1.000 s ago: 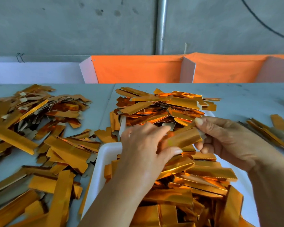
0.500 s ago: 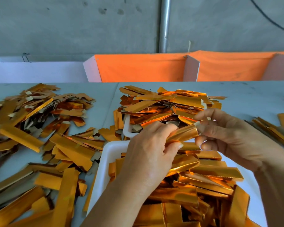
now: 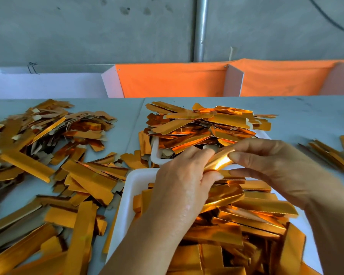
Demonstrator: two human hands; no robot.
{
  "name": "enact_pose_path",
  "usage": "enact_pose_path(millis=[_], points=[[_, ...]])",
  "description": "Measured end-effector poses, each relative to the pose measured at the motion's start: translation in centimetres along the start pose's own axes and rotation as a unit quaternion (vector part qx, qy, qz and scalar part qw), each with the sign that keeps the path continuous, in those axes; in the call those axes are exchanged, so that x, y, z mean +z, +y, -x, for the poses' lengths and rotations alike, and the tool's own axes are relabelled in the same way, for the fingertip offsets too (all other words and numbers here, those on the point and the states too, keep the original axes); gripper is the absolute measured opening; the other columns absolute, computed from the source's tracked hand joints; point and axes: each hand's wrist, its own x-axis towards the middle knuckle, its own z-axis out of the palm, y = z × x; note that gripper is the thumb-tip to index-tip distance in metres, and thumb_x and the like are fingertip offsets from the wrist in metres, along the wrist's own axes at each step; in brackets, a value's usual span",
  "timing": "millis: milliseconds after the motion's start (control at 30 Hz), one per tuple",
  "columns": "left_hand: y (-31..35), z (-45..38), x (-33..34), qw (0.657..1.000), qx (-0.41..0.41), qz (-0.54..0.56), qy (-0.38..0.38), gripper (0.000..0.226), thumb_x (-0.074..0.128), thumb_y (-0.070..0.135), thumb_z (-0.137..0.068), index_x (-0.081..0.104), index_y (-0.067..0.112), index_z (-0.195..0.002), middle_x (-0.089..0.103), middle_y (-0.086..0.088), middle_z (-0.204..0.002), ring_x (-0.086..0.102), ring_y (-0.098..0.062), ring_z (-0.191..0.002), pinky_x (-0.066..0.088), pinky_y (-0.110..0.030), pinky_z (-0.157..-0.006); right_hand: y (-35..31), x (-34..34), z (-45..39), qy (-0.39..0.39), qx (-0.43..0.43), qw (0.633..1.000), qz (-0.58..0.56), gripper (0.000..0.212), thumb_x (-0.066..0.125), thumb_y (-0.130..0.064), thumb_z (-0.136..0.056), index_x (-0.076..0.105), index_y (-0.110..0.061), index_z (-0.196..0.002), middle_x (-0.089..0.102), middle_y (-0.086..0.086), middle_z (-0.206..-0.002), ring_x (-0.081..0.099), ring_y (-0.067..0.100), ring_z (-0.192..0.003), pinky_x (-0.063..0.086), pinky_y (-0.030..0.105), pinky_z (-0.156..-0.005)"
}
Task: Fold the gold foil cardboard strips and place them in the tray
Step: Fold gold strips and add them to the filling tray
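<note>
Gold foil strips (image 3: 48, 167) heaped loose on the left, crowding the near white tray's (image 3: 131, 187) left rim. Left hand (image 3: 185, 187) and right hand (image 3: 274, 165) both pinch one foil strip (image 3: 219, 160) above that tray's far edge. Bare table (image 3: 306, 112) lies far right.

A grey table (image 3: 306, 112) stood before a concrete wall (image 3: 87, 26). A metal pipe (image 3: 200, 28) ran vertically down it. Orange fabric (image 3: 171, 80) hung between white panels (image 3: 233, 80) behind the table.
</note>
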Motion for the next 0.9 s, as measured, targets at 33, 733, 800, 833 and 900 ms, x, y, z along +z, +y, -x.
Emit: enact_pose_path(millis=[33,733,800,833,900], points=[[-0.02,-0.02,-0.03,1.0,-0.003,0.007,-0.006,0.046,0.055,0.046,-0.087,0.053,0.028,-0.129,0.06,0.012,-0.106,0.055,-0.006,-0.095,0.05,-0.027,-0.082,-0.01,0.0,-0.02,0.001,0.002,1.0,-0.019,0.02,0.066,-0.026,-0.074,0.077,-0.016,-0.087,0.073,0.005,-0.101,0.07,0.018,-0.095,0.057,0.024,-0.078],[-0.16,0.08,-0.34,0.993,-0.052,0.04,-0.094,0.029,0.037,0.029,-0.1,0.059,0.022,-0.117,0.063,0.007,-0.095,0.059,-0.006,-0.088,0.037,-0.006,-0.064,-0.19,0.45,-0.32,0.118,-0.073,0.99,0.019,0.014,0.069,-0.038,-0.067,0.068,-0.026,-0.072,0.069,-0.002,-0.081,0.068,0.015,-0.081,0.055,0.033,-0.077],[-0.08,0.15,-0.42,0.993,-0.05,0.034,-0.102,0.029,0.035,0.031,-0.1,0.06,0.024,-0.112,0.057,0.01,-0.084,0.055,-0.004,-0.078,0.036,-0.006,-0.059,-0.17,0.35,-0.39,0.117,-0.078,0.989,0.04,0.011,0.068,-0.037,-0.069,0.067,-0.027,-0.074,0.064,-0.005,-0.072,0.064,0.011,-0.071,0.051,0.031,-0.071],[-0.12,0.16,-0.47,0.992,-0.053,0.039,-0.105,0.029,0.035,0.032,-0.1,0.061,0.025,-0.111,0.056,0.011,-0.083,0.055,-0.003,-0.077,0.037,-0.005,-0.058,-0.14,0.27,-0.33,0.108,-0.078,0.99,0.038,0.013,0.068,-0.038,-0.068,0.067,-0.028,-0.076,0.063,-0.007,-0.071,0.064,0.011,-0.072,0.051,0.032,-0.071],[-0.35,0.16,-0.64,0.99,-0.064,0.058,-0.107,0.029,0.035,0.033,-0.1,0.062,0.026,-0.107,0.06,0.011,-0.082,0.057,-0.002,-0.078,0.039,-0.006,-0.059,-0.12,-0.01,-0.12,0.077,-0.073,0.994,0.019,0.024,0.069,-0.044,-0.067,0.07,-0.028,-0.085,0.065,-0.004,-0.079,0.064,0.018,-0.081,0.053,0.039,-0.078]])
